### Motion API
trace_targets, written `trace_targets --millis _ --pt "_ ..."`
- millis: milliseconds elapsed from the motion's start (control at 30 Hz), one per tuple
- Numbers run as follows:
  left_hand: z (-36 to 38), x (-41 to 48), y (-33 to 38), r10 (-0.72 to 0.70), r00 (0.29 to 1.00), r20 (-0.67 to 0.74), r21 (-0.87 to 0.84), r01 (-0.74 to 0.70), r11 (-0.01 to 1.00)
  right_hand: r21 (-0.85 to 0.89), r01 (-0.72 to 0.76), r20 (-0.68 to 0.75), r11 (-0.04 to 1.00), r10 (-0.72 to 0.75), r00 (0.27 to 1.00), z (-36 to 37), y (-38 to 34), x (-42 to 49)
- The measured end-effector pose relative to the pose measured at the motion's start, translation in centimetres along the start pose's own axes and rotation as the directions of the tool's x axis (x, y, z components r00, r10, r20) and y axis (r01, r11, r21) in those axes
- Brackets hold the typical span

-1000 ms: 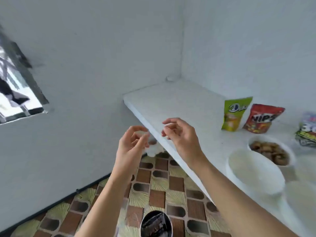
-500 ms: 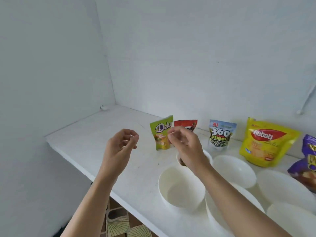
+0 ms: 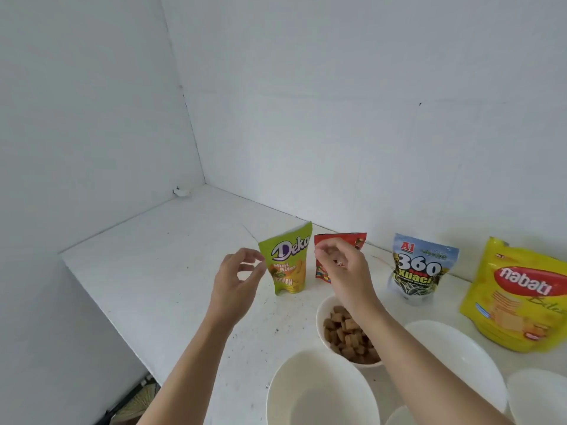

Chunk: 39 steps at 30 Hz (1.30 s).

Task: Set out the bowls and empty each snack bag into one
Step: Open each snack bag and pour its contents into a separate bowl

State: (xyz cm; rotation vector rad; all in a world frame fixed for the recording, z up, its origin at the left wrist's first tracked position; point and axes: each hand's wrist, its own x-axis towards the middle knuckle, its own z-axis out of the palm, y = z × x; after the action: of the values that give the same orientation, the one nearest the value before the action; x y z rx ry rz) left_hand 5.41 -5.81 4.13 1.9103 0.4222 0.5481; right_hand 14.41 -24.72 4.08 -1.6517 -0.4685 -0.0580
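Now: Deka bag (image 3: 288,262) upright on the counter (image 3: 171,256), just beside the red bag (image 3: 321,271). Our left hand (image 3: 237,280) hovers beside it, fingers loosely curled, empty; right hand (image 3: 346,274) bunched before the red bag, contact unclear. We'd pinch the top seam two-handed, tear, then tip over the empty bowl (image 3: 319,394).

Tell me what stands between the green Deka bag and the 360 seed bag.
A red snack bag stands between them, partly hidden by the right hand; the head view shows it.
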Motion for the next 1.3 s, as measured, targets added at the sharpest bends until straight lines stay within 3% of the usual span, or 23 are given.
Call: trace_targets --millis 400,667,900,1100,1300 --pt "4.5 6.7 -4.7 -0.087 0.996 0.008 -0.108 0.088 0.990 -0.033 -0.107 -0.080 0.994 0.104 0.991 5.3 4.6 4.2" --pt "4.0 7.4 -5.6 -0.073 0.997 0.023 -0.128 0.076 0.989 -0.086 -0.162 -0.075 0.983 0.156 0.985 7.0 5.7 4.8" --pt "1.5 7.5 -6.5 -0.059 0.998 0.027 -0.114 0.062 0.992 -0.188 -0.115 -0.056 0.976 0.106 0.993 7.3 5.5 4.8" --pt "-2.1 6.5 -7.1 -0.074 0.997 0.023 -0.100 0.076 0.992 -0.163 -0.064 0.040 0.984 0.071 0.997 8.2 5.0 4.0" --pt "-5.4 4.8 -7.3 -0.092 0.995 0.047 -0.127 0.097 0.987 -0.019 -0.110 0.094 0.994 0.111 0.989 9.6 3.9 2.3"
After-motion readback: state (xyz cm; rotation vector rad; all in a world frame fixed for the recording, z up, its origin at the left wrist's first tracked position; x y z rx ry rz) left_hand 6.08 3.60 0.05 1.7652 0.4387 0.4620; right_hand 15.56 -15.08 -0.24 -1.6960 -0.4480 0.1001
